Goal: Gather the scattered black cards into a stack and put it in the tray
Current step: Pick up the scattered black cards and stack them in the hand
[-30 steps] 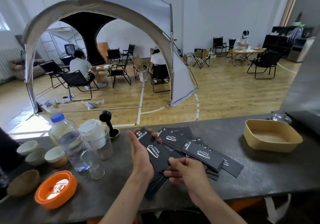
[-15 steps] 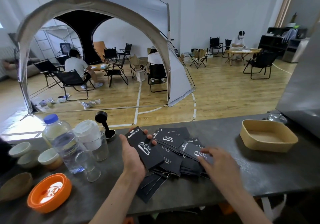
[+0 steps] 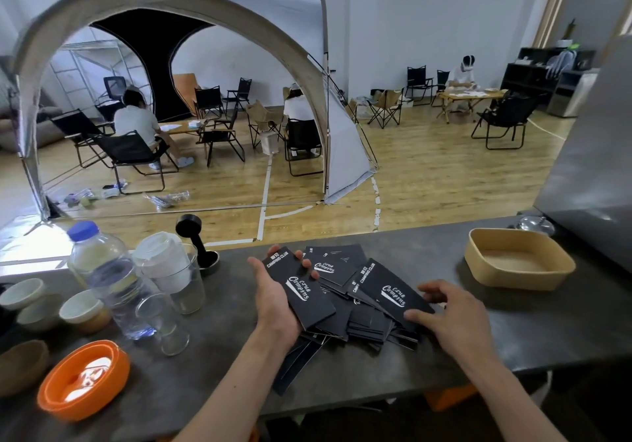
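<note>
Right hand point(image 3: 455, 315) has slid back since 0.5 s ago and now pinches a card point(image 3: 393, 293) at the pile's right edge. Left hand point(image 3: 277, 299) grips a small stack point(image 3: 301, 287), fingers curled round it. Loose cards point(image 3: 362, 322) lie heaped on the counter point(image 3: 513, 332) between the hands. Tray point(image 3: 518, 258) well apart, right.

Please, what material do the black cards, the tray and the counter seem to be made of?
Cards: likely matte card stock; thin, flat, stiff, with white print and little glare.
Tray: probably kraft paper or pressed fibre; dull tan, rounded corners, thin rim.
Counter: looks like dark grey stone or concrete-like laminate; mottled, with a soft sheen. The picture cannot settle which.
</note>
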